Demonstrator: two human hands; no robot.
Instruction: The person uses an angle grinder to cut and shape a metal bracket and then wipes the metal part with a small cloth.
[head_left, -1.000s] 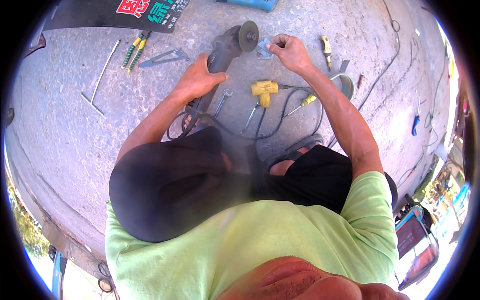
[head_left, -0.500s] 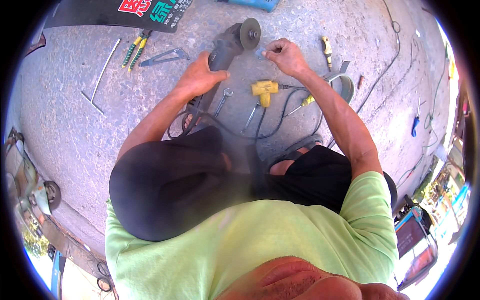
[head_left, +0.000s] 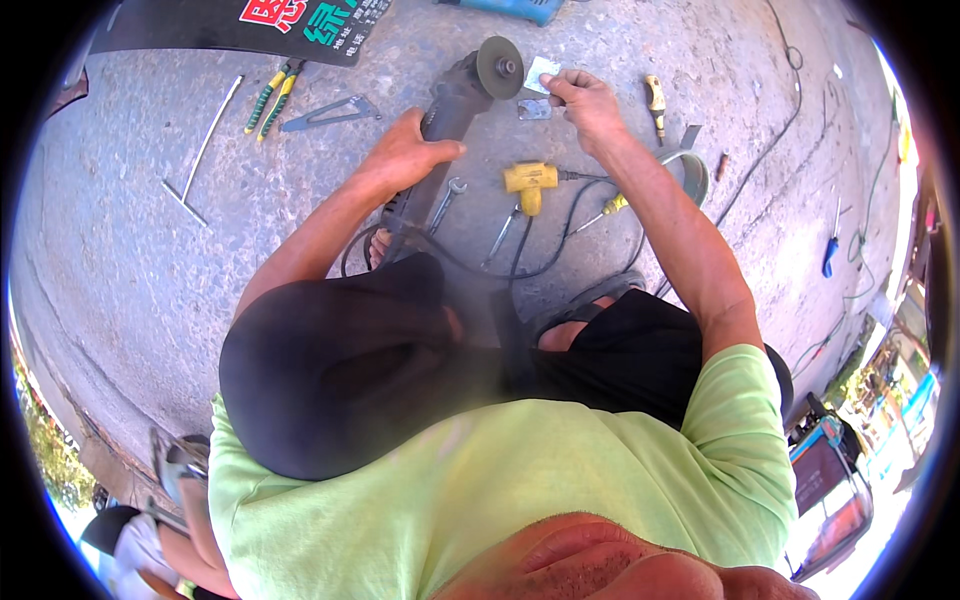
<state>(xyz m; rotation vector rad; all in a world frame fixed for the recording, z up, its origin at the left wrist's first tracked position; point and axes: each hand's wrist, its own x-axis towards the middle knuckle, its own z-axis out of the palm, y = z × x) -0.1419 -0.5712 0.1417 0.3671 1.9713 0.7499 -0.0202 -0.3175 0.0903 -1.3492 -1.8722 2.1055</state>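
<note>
My left hand (head_left: 412, 158) is wrapped around the body of a dark angle grinder (head_left: 452, 112), whose flat round disc (head_left: 499, 68) points away from me at the far end. The grinder's rear end reaches back toward my left knee. Just right of the disc, my right hand (head_left: 590, 108) pinches a small, thin, pale metal plate (head_left: 541, 73) between thumb and fingers, apart from the disc. A second small grey plate (head_left: 534, 109) lies on the concrete below it.
Around me lie a wrench (head_left: 446, 206), a yellow cable connector (head_left: 530, 178), a yellow-handled screwdriver (head_left: 611, 206), another screwdriver (head_left: 655, 106), pliers (head_left: 274, 102) and a T-shaped bar (head_left: 203, 150). A black cord (head_left: 500, 274) loops near my feet. Another person (head_left: 150, 550) shows at lower left.
My right hand has lifted slightly up and right, and the pale plate now shows in its fingers. The grinder has barely moved. A person has appeared at lower left, where a vehicle showed before.
</note>
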